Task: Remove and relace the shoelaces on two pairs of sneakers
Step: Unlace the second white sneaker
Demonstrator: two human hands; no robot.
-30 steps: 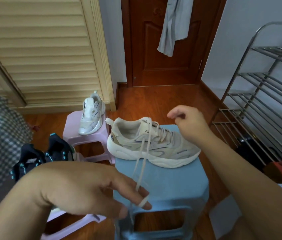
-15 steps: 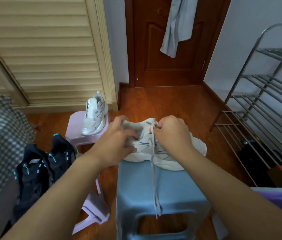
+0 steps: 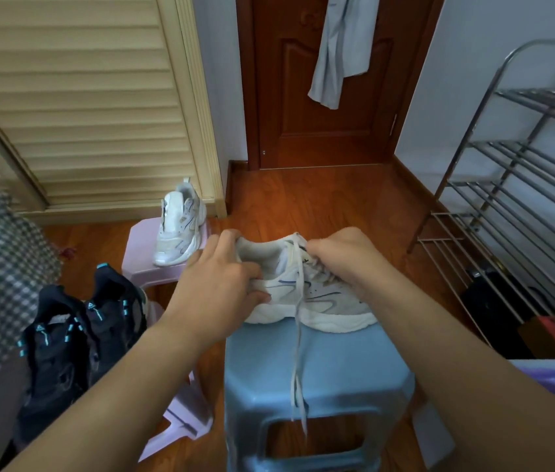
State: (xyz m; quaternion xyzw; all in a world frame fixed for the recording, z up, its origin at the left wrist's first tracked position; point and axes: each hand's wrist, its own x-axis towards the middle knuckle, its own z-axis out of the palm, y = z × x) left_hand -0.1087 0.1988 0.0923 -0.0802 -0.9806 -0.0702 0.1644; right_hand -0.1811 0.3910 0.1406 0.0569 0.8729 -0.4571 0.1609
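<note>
Sneakers are all around this room, and the one being worked on is a white chunky sneaker with thin purple lines (image 3: 317, 294). It sits on top of a light blue plastic stool (image 3: 320, 373) in the middle of the orange-brown wooden floor (image 3: 330, 206).

Biggest of all is the cream slatted closet door (image 3: 75, 97) on the far left, then the dark red wooden door (image 3: 286, 97) with a pale grey cloth (image 3: 340, 49) hanging on it. A shiny metal shoe rack (image 3: 514, 185) stands by the right wall.

Low on the left lie two black sneakers with bright teal bits (image 3: 78, 335), side by side and touching. Behind them is a pale pink plastic stool (image 3: 143, 253), and a second white sneaker (image 3: 179, 226) stands on it with its toe toward the camera.

The left hand (image 3: 221, 277) grips the heel end of the white sneaker, with fingers curled over the rim of the opening and the thumb on the side. The right hand (image 3: 347, 264) is curled over the lace part of the shoe. Its fingertips seem to pinch the lace there, but they are hidden behind the hand.

One long off-white flat shoelace (image 3: 298, 335) hangs from the top of the shoe, down over its side and across the blue stool seat. Its loose ends dangle past the front edge.
</note>
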